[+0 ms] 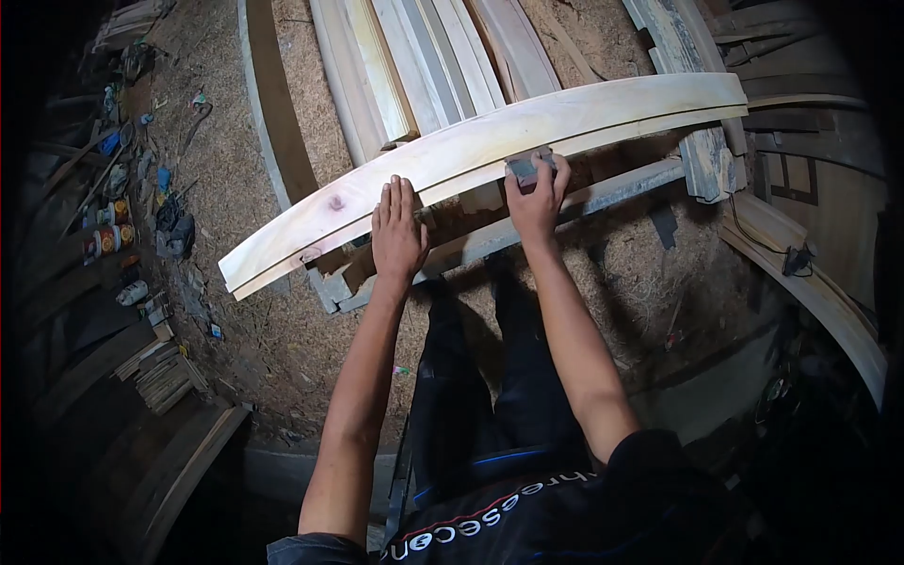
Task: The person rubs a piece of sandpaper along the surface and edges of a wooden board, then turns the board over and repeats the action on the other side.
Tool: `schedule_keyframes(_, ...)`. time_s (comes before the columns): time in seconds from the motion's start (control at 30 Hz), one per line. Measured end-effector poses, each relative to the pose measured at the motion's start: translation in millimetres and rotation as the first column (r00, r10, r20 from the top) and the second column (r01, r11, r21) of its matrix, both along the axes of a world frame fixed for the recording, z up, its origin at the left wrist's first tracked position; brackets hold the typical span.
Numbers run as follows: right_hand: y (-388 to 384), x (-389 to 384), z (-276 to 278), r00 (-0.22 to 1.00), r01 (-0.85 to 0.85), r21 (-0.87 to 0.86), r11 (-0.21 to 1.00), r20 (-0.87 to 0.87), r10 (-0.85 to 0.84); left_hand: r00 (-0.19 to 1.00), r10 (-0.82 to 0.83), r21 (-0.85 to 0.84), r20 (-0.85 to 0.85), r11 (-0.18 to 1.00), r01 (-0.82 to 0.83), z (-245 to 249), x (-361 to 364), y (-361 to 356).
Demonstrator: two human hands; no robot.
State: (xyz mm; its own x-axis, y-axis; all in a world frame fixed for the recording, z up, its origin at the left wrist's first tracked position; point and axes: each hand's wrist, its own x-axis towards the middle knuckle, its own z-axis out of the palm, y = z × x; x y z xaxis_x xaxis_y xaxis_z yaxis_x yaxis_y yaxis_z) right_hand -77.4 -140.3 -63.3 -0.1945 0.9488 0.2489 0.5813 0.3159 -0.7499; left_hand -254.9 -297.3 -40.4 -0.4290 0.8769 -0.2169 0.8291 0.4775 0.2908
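A long pale board [452, 155] with a grooved near edge lies across the work frame, from the lower left to the upper right. My left hand [399, 231] rests on its near edge left of centre, palm down, fingers stretched out and side by side. To the right, my right hand [539, 198] grips a small dark block [530, 169] between thumb and fingers. That block touches the board's grooved near edge. A dark knot [336, 202] shows in the board's left part.
Several planks [414, 66] lie beyond the board. A greyish beam [621, 188] of the frame runs on the near side, beside an upright scuffed post [708, 165]. Sawdust covers the ground. Cans [108, 240] and scrap lie at the left; curved wood [815, 301] leans at the right.
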Motion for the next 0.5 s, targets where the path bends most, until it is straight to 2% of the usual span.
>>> schedule_keyframes(0.07,-5.2,-4.8,-3.3,0.998,0.013,0.035,0.999,0.067,-0.015,1.0,-0.01,-0.008,0.011,1.0,0.01,-3.1,-1.5,-2.9)
schedule_keyframes(0.13,-33.2,-29.1,0.2,0.998,-0.01,-0.049,0.999,-0.068,0.007,0.999,-0.029,0.011,-0.026,1.0,0.029,-9.2,-3.7,-3.7)
schedule_keyframes(0.2,-69.7,-54.3,-0.8,0.988,-0.156,-0.023,0.988,-0.01,0.155,0.999,-0.034,0.026,-0.031,0.999,0.034,-13.5,-6.1,-4.6)
schedule_keyframes(0.27,-89.6,-64.0,-0.6,0.977,-0.198,-0.073,0.978,0.061,0.202,0.999,-0.037,0.039,-0.028,0.998,0.038,-16.9,-6.9,-7.0)
schedule_keyframes(0.3,-87.1,-61.4,-5.1,0.976,-0.215,-0.084,0.973,0.007,0.217,0.998,-0.057,0.03,-0.034,0.998,0.058,-17.4,-12.0,-6.4)
schedule_keyframes(0.33,-80.0,-53.6,-5.6,0.978,-0.206,-0.089,0.975,0.014,0.208,0.996,-0.078,0.015,-0.036,0.997,0.079,-15.1,-14.4,-7.9)
schedule_keyframes(0.4,-49.5,-32.7,-5.8,0.995,-0.096,0.015,0.995,0.004,0.096,0.994,-0.102,0.015,-0.039,0.995,0.103,-10.4,-19.5,-8.7)
schedule_keyframes(0.5,-17.2,-11.9,-0.4,1.0,-0.011,0.011,1.0,-0.02,0.011,0.992,-0.127,0.025,-0.018,0.992,0.127,-8.0,-22.2,-13.1)
